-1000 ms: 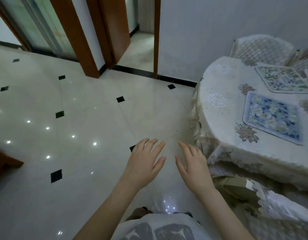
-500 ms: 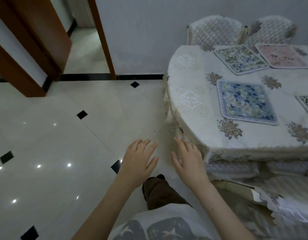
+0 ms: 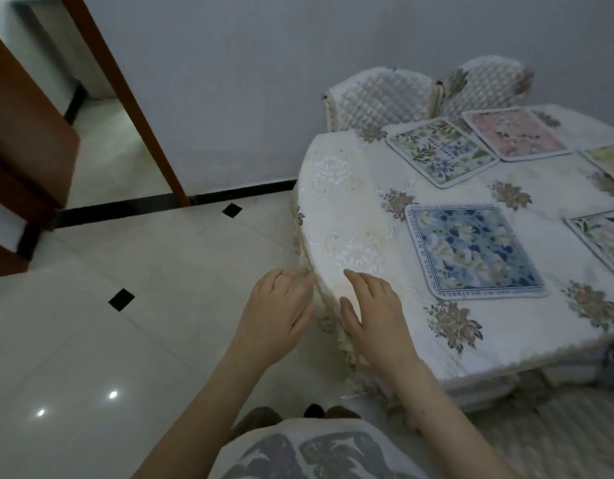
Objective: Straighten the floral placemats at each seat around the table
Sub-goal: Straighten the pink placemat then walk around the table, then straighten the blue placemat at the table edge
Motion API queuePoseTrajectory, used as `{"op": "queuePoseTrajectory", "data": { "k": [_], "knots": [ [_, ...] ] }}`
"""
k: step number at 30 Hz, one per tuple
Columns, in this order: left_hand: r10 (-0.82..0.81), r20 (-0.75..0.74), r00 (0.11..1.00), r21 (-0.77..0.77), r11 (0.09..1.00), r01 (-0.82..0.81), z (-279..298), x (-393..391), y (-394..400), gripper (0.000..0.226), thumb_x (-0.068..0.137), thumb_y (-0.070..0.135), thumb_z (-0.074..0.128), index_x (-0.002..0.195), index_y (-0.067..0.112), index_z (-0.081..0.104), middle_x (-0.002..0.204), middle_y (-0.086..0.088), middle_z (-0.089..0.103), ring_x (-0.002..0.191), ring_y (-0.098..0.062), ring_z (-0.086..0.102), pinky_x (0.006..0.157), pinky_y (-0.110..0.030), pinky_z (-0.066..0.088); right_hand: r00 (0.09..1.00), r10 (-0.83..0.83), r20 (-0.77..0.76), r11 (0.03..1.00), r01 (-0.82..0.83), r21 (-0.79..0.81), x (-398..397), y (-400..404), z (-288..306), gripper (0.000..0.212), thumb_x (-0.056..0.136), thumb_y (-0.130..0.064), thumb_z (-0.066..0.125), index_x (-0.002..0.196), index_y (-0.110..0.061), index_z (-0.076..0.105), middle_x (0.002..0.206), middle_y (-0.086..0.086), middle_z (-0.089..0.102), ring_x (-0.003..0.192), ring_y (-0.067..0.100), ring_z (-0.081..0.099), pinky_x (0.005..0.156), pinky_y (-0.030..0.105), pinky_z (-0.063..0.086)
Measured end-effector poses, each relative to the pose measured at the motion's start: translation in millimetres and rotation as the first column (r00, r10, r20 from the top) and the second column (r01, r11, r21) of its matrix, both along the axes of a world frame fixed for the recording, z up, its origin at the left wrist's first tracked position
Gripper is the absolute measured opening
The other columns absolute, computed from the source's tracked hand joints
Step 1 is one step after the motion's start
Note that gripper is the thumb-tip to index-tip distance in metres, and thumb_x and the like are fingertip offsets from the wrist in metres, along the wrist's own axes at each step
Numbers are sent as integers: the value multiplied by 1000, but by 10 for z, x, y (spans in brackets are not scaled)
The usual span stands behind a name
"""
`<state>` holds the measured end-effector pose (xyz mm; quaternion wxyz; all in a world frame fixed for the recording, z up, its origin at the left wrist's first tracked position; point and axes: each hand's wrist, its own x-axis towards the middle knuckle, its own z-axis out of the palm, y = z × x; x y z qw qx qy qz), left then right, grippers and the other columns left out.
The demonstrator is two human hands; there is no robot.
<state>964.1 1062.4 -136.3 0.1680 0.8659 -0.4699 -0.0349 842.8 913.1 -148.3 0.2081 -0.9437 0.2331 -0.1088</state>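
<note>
Both hands have come forward from over the floor to the table's [image 3: 336, 202] near-left edge: the left hand [image 3: 276, 316] hangs just off it, the right hand [image 3: 374, 314] over the tablecloth, each spread and holding nothing. Nothing looks straightened yet. The blue placemat [image 3: 473, 252] lies skewed near that edge, the green placemat [image 3: 440, 152] and pink placemat [image 3: 514, 133] angled along the far edge, two more cut off at the right.
</note>
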Motion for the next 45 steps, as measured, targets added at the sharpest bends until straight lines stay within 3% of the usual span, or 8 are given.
{"op": "queuePoseTrajectory", "data": {
  "k": [8, 11, 16, 22, 29, 33, 39, 45],
  "knots": [
    [-271, -72, 960, 86, 957, 277, -256, 542, -653, 53, 93, 47, 24, 139, 24, 36, 143, -5, 45, 133, -30, 36, 108, -48, 33, 970, -233, -63, 971, 235, 32, 325, -253, -166, 46, 96, -32, 43, 139, -19, 39, 135, 4, 51, 125, 23, 42, 103, 40, 37],
    [-378, -54, 924, 51, 923, 380, -302, 860, -939, 48, 94, 44, 36, 138, 24, 40, 142, -4, 47, 134, -31, 35, 109, -48, 33, 936, -345, -62, 938, 347, 21, 542, -403, -183, 46, 95, -31, 44, 139, -18, 40, 135, 4, 52, 124, 24, 43, 103, 41, 37],
    [-569, 19, 822, 30, 822, 568, -210, 1456, -1494, 47, 92, 44, 36, 133, 23, 47, 135, -3, 55, 129, -34, 43, 106, -49, 34, 842, -536, -58, 843, 537, 8, 909, -612, -144, 45, 96, -32, 42, 139, -18, 39, 135, 3, 51, 125, 23, 42, 103, 43, 37],
    [-726, 10, 688, 44, 687, 725, -125, 1856, -2002, 49, 94, 47, 31, 137, 26, 41, 139, 1, 50, 133, -32, 36, 112, -49, 26, 703, -709, -61, 704, 710, 5, 1166, -680, -82, 45, 96, -32, 43, 139, -19, 40, 133, 3, 52, 124, 23, 43, 104, 41, 36],
    [-848, -53, 527, 99, 521, 848, -300, 1726, -2364, 51, 94, 50, 24, 141, 31, 30, 147, 6, 40, 139, -28, 24, 116, -47, 15, 552, -827, -106, 553, 833, 14, 1018, -683, -89, 45, 96, -33, 41, 139, -20, 38, 135, 1, 50, 125, 23, 41, 104, 42, 37],
    [-891, -69, 448, 103, 440, 892, -356, 1437, -2577, 50, 94, 49, 27, 140, 29, 32, 147, 4, 41, 138, -30, 27, 115, -48, 16, 490, -863, -124, 491, 871, 24, 783, -764, -136, 44, 96, -33, 41, 139, -21, 38, 134, 1, 50, 124, 23, 42, 105, 41, 35],
    [-903, -66, 424, 94, 417, 904, -379, 1067, -2939, 49, 94, 46, 33, 140, 28, 34, 145, 2, 43, 137, -30, 29, 115, -48, 19, 462, -878, -124, 460, 887, 40, 424, -1045, -213, 45, 95, -28, 44, 139, -19, 40, 132, 2, 52, 123, 25, 43, 108, 43, 32],
    [-919, -70, 388, 92, 381, 920, -412, 933, -3361, 51, 93, 47, 36, 141, 30, 32, 144, 0, 43, 135, -28, 30, 113, -47, 21, 417, -902, -107, 412, 909, 66, 270, -1392, -274, 43, 95, -29, 46, 136, -17, 42, 132, 2, 53, 122, 24, 45, 100, 43, 39]
  ]
}}
